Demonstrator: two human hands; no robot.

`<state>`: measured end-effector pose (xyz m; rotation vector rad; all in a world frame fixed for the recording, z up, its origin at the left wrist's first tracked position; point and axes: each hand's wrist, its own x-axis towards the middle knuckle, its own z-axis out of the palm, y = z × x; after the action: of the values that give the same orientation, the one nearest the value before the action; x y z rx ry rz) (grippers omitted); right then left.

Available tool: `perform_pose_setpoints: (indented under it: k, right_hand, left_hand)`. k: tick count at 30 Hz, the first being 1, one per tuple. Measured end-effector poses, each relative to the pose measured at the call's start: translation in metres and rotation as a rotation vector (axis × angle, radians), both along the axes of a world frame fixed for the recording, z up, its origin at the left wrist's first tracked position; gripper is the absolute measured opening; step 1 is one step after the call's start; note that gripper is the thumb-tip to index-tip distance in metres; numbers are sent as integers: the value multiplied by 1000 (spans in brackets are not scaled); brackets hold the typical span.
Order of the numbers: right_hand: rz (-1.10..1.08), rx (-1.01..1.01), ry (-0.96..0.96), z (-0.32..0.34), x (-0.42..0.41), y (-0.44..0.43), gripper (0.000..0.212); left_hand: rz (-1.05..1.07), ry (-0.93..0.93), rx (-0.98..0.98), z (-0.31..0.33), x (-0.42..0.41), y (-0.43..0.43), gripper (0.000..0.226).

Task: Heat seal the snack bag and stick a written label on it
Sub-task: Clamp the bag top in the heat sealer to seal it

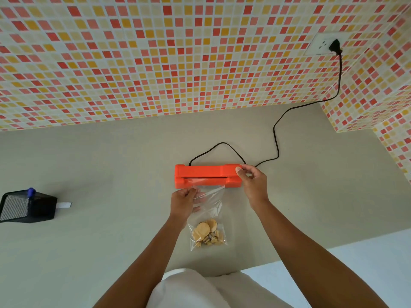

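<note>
Sealer (208, 176) work fills the head view: the orange heat sealer lies flat on the grey table (111, 165), its black cord (275, 138) running from its far side up to a wall socket (322, 44) on the tiled wall behind it. The clear snack bag (209, 218) lies just in front of the sealer, its open mouth pushed into the slot along the near face while the biscuits (206, 233) sit bunched at the bag's closed end, farthest from the sealer, likely so nothing solid gets caught under the heating bar. The left hand (184, 203) pinches the bag's top left corner, its fingers closed on the film just before the slot, apparently to keep the mouth flat and straight. The right hand (252, 182) rests on the sealer's right end, thumb on top and fingers curled around the casing, seemingly ready to press the lid down. Well to the left of the sealer stands a black mesh holder (26, 206) with a blue-capped pen (31, 192), and a white label strip (64, 205) lies just beside it, not yet used.
</note>
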<state>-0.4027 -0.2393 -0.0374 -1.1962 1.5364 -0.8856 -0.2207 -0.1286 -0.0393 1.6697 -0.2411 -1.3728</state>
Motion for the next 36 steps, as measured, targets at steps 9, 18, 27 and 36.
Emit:
perform_pose_setpoints:
  k: [9,18,27,36]
  right_hand:
    - [-4,6,1,8,1,1,14]
    - [43,-123,-64,61,9,9,12]
    - [382,-410,-40,120,47,4,17]
    - [653,-457,-2,149,108,-5,27]
  left_hand:
    - [-1,-5,0,-3,1,0,27]
    - [3,3,0,-6,2,0,28]
    - [9,-6,3,-5,2,-1,24]
    - [5,-13,12,-5,3,-1,23]
